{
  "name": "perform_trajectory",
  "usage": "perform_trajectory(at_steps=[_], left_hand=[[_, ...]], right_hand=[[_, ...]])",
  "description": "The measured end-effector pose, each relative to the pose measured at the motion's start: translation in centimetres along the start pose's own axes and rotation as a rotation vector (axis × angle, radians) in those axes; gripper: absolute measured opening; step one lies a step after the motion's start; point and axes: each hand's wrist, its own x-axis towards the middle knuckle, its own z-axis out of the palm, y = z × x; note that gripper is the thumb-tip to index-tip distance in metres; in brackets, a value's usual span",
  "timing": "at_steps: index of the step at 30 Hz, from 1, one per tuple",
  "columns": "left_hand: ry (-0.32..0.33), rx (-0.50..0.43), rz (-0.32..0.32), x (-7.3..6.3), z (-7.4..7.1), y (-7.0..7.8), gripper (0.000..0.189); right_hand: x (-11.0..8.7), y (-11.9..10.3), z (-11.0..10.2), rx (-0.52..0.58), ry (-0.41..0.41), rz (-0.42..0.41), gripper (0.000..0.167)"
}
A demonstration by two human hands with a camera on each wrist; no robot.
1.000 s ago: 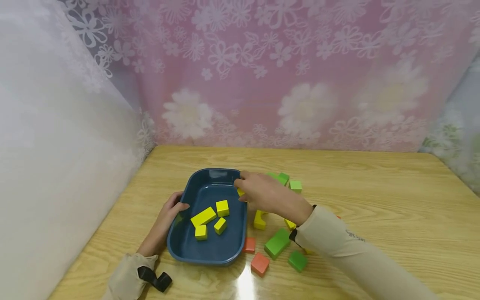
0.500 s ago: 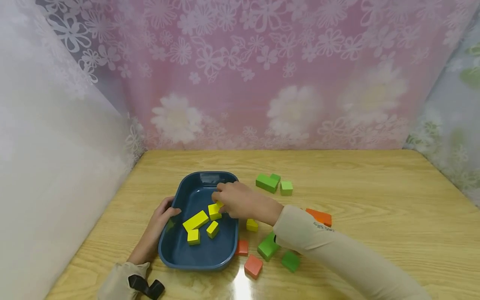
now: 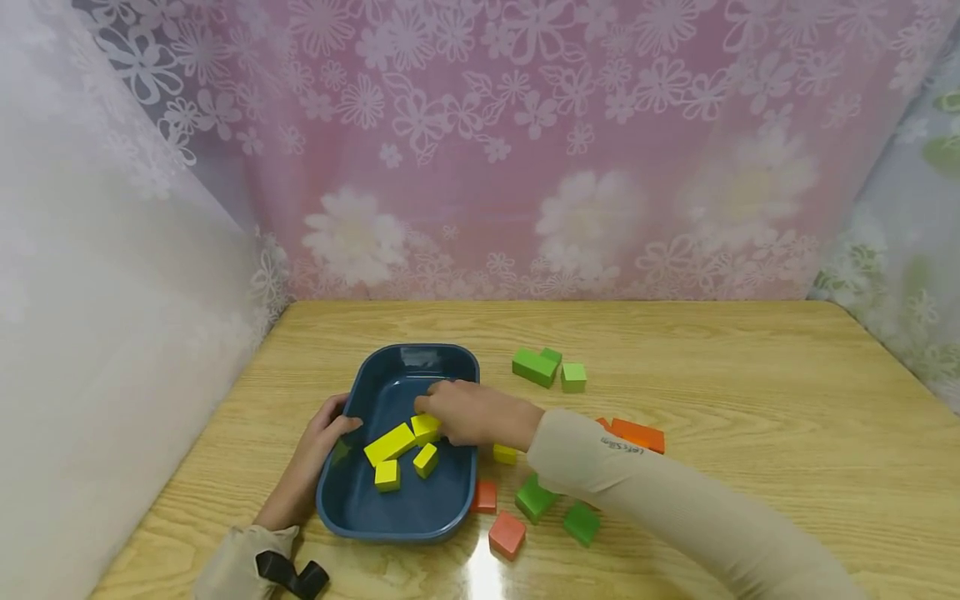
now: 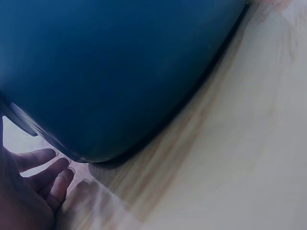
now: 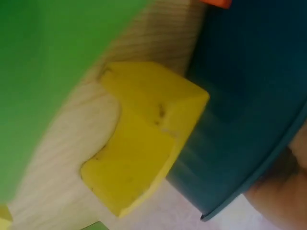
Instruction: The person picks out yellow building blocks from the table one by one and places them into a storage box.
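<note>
A deep blue tray (image 3: pixel 420 508) stands on the table with several yellow blocks inside. My left hand (image 3: pixel 318 450) grips its left side, thumb hooked over the rim; the left wrist view shows the other fingers (image 4: pixel 57 184) by the outer wall. Reaching over the right rim, my right hand (image 3: pixel 468 412) is low inside the tray, fingers curled down on a yellow block that they hide. Right by those fingers lies a yellow cube (image 3: pixel 424 429), beside a long yellow block (image 3: pixel 389 444) and two small ones. A curved yellow block (image 5: pixel 144 134) lies outside, against the tray.
Green blocks (image 3: pixel 534 367) lie beyond the right forearm, others (image 3: pixel 582 523) in front of it. Two red blocks (image 3: pixel 507 535) sit near the tray's front right corner. Farther right are orange pieces (image 3: pixel 637 435). A patterned pink curtain (image 3: pixel 480 167) hangs behind the table.
My right hand has carried a yellow block over the right rim, then lowered it into the tray. The yellow cube there has shifted slightly. The left hand keeps its grip.
</note>
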Motion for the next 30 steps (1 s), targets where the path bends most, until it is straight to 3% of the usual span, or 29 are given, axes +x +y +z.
perform_trajectory(at_steps=[3,10,17,30], left_hand=[[0.004,0.012,0.012,0.0,0.0,-0.1,0.047],[0.003,0.004,0.005,0.0,0.0,0.0,0.046],[-0.021,-0.006,0.008,-0.1,-0.1,0.1,0.047],[-0.019,-0.017,-0.004,-0.1,0.0,0.2,0.048]], right_hand=[[0.1,-0.2,0.2,-0.033,0.006,-0.034,0.036],[0.2,-1.3,0.3,-0.05,0.157,-0.113,0.03],[0.8,-2.2,0.7,-0.18,0.104,-0.1,0.036],[0.9,-2.3,1.4,-0.198,0.007,-0.037,0.041]])
